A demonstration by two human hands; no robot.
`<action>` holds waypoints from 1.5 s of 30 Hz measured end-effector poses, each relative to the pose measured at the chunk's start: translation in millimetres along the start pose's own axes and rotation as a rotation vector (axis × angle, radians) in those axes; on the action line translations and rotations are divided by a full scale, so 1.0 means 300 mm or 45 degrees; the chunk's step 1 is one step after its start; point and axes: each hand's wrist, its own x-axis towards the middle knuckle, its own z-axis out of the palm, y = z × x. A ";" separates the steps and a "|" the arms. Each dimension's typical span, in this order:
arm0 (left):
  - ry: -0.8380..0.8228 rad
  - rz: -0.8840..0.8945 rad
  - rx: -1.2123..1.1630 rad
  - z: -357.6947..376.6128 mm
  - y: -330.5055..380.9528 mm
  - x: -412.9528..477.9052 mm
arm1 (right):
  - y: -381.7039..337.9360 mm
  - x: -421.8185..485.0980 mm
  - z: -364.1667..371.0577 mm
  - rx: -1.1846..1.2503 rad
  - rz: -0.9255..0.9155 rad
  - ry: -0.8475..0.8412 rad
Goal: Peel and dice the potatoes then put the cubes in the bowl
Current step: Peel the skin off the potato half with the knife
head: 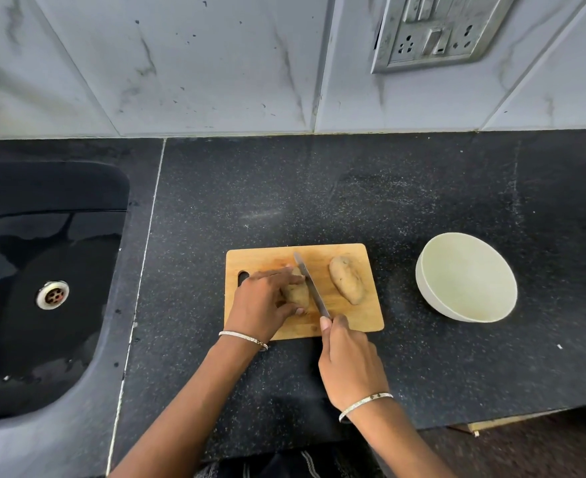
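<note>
Right hand (350, 360) grips the knife (310, 284), blade laid against the potato (298, 294) that the left hand (262, 301) clamps on the cutting board (364, 319), second potato (347, 279) beside it, bowl (466, 277) empty at right; left fingertips (286, 278) should tuck back from the edge.

Wooden board (347, 320), speckled stone counter (319, 188) (glossy).

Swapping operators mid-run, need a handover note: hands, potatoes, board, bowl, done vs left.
Left hand holds one potato on the cutting board. Right hand grips the knife, blade along that potato's right edge.
Second potato lies loose on the board, further right. Bowl sits on the counter right of the board, no cubes in it.
Done: nothing cut; both potatoes look whole, skin seemingly on.
Left: peel, dice both, move cubes to bowl.
</note>
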 end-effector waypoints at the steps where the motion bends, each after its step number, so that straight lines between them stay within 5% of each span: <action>1: 0.001 -0.005 -0.005 0.000 0.000 0.000 | -0.004 -0.002 0.001 -0.020 0.001 0.003; 24: -0.043 -0.117 -0.001 -0.007 0.018 0.000 | -0.043 -0.007 0.050 -0.164 0.145 -0.041; 35: -0.335 0.157 0.435 -0.044 0.066 0.062 | -0.038 -0.007 0.062 -0.175 0.134 -0.037; 45: -0.328 0.150 0.410 -0.044 0.071 0.071 | 0.030 -0.189 0.006 -0.166 0.178 -0.212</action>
